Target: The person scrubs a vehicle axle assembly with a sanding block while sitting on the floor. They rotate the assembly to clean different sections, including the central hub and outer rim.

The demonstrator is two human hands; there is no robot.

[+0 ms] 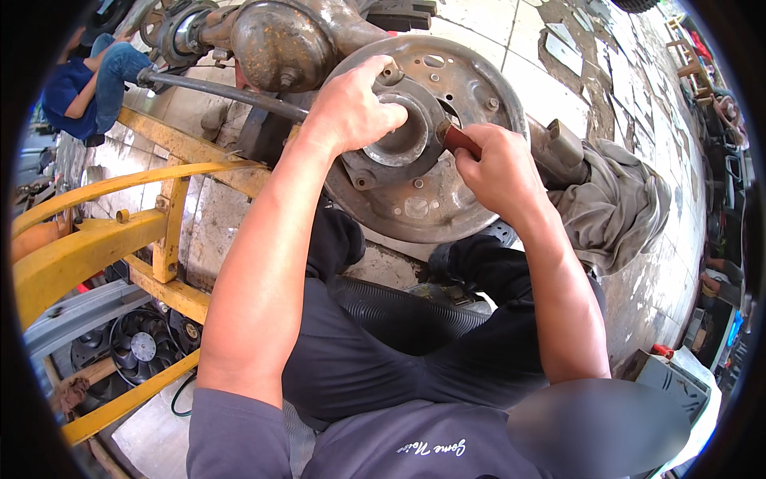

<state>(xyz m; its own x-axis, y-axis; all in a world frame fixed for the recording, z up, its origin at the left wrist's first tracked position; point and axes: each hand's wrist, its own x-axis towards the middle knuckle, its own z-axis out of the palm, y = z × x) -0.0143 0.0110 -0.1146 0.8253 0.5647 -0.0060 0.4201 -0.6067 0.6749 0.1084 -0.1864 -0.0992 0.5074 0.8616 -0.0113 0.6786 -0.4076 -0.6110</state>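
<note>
A round, rusty brake backing plate (471, 203) faces up in front of me, with a grey metal hub (396, 152) and a flange with bolt lugs at its centre. At the hub's upper left, my left hand (355, 108) grips the flange; its thumb lies on the ring, a forefinger reaches a bolt lug and the other fingers are mostly hidden. My right hand (499, 164) is closed on a reddish-brown, flat-looking strip (461, 142). The strip's tip touches the right side of the hub ring; its exact kind I cannot make out.
Beyond the plate lies a rusty axle housing (283, 44), with a long metal rod (227, 94) at its left. A yellow frame (96, 247) stands left, above a black fan (144, 346). Grey cloth (618, 195) drapes at right. Another person (80, 88) sits far left.
</note>
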